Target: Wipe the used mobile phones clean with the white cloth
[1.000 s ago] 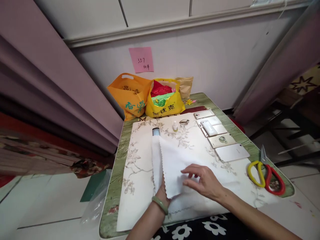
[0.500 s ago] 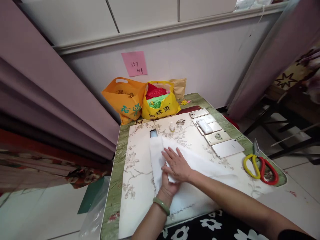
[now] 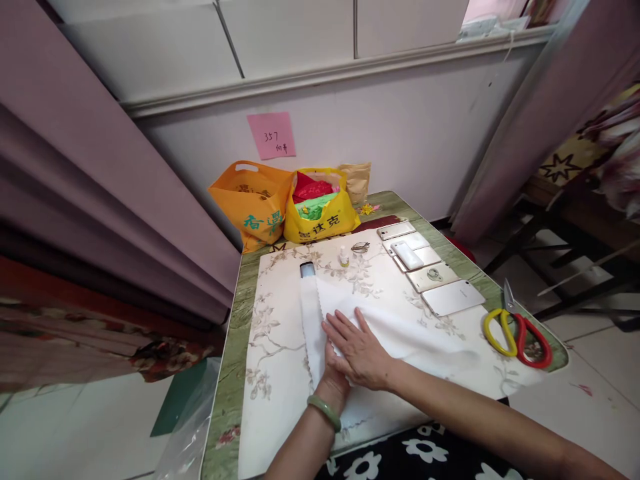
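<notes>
A white cloth [image 3: 390, 327] with zigzag edges lies folded on the floral table cover [image 3: 275, 347]. My right hand [image 3: 357, 347] lies flat on the cloth's left part, fingers stretched out and pointing away from me. My left hand [image 3: 334, 381], with a green bangle [image 3: 324, 412] at the wrist, sits just below it; its fingers are hidden under the cloth and my right hand. A dark phone [image 3: 307, 270] pokes out beyond the cloth's far left corner.
Several phones [image 3: 433, 273] lie in a row at the right. Yellow-and-red scissors [image 3: 517, 330] rest near the right edge. A small bottle [image 3: 343, 257], an orange bag [image 3: 250, 203] and a yellow bag [image 3: 320, 213] stand at the back.
My right hand slid left across the cloth from its middle and now lies flat over the left hand. The cloth fold has been pressed down.
</notes>
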Motion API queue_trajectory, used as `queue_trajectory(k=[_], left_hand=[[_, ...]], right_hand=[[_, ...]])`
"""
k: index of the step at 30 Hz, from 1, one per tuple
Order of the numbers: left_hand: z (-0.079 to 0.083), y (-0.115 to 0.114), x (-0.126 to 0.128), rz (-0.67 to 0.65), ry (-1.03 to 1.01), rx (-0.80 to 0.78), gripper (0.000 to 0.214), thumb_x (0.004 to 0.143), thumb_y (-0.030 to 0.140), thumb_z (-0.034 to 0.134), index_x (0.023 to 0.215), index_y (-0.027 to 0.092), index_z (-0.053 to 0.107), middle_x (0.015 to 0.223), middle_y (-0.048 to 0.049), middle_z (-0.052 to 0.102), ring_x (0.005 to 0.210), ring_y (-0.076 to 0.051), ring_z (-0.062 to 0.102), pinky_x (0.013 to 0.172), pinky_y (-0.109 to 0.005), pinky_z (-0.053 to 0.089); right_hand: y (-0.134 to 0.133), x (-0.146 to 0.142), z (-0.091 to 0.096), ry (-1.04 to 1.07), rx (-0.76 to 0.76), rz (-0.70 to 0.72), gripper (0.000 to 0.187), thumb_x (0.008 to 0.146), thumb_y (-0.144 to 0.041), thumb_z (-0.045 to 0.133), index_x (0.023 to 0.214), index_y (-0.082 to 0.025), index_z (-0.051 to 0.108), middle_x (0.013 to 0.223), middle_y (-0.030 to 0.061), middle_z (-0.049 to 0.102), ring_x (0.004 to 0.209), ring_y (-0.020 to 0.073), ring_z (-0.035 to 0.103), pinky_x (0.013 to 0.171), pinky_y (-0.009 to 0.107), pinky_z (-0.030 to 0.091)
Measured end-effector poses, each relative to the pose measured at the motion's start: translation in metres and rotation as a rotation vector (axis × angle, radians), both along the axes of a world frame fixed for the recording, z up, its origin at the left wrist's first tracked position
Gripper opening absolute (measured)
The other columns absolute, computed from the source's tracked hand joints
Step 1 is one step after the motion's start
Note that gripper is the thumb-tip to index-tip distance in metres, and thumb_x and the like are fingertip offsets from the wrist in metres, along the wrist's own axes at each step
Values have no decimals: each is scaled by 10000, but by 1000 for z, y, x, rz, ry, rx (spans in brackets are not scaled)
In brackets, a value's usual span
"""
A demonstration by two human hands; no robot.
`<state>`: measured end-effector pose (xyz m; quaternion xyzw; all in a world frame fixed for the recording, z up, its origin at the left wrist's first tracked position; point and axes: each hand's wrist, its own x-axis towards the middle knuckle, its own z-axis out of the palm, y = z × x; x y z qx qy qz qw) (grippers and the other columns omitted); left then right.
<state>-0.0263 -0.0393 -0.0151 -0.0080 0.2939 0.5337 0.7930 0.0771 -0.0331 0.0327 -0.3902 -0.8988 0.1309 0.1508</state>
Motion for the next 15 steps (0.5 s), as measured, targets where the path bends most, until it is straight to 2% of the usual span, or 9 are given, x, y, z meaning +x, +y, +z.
queue_trajectory(k=[2, 5, 9, 12, 15], left_hand=[[4, 1, 1, 4, -32, 7, 564, 966, 513, 204, 1174, 244, 654, 1247, -51, 644, 1322, -196, 440, 1090, -348, 349], [15, 5, 6, 4, -116, 58, 530, 936, 557, 318, 1186, 225, 647, 1283, -64, 623, 1316, -242, 446, 1094, -412, 345], [26, 8, 10, -26, -133, 64, 564, 885, 616, 420, 1190, 192, 636, 1272, -115, 627, 1269, -296, 491, 1062, -495, 366], [28, 6, 10, -33, -143, 50, 576, 879, 622, 428, 1189, 181, 631, 1221, -136, 652, 1223, -303, 529, 1045, -524, 376], [27, 4, 8, -35, -141, 28, 549, 879, 597, 456, 1173, 172, 641, 1195, -134, 663, 1207, -297, 545, 1054, -505, 377]], right_hand=[[15, -9, 1, -4, -18, -17, 641, 974, -541, 305, 1518, -209, 230, 1566, 103, 235, 1454, 274, 163, 1160, 571, 18], [46, -13, -1, -30, -34, -92, 662, 962, -578, 312, 1508, -207, 264, 1568, 117, 225, 1455, 289, 154, 1154, 577, 44], [78, 3, -8, -61, -30, -209, 653, 971, -553, 309, 1516, -201, 236, 1579, 123, 182, 1463, 298, 98, 1144, 592, 41], [80, 23, -16, -69, 11, -294, 638, 981, -498, 327, 1523, -186, 203, 1579, 130, 174, 1463, 300, 92, 1137, 609, 20], [58, 36, -20, -63, 36, -285, 677, 980, -497, 322, 1533, -157, 131, 1574, 142, 175, 1463, 302, 94, 1134, 623, 8]])
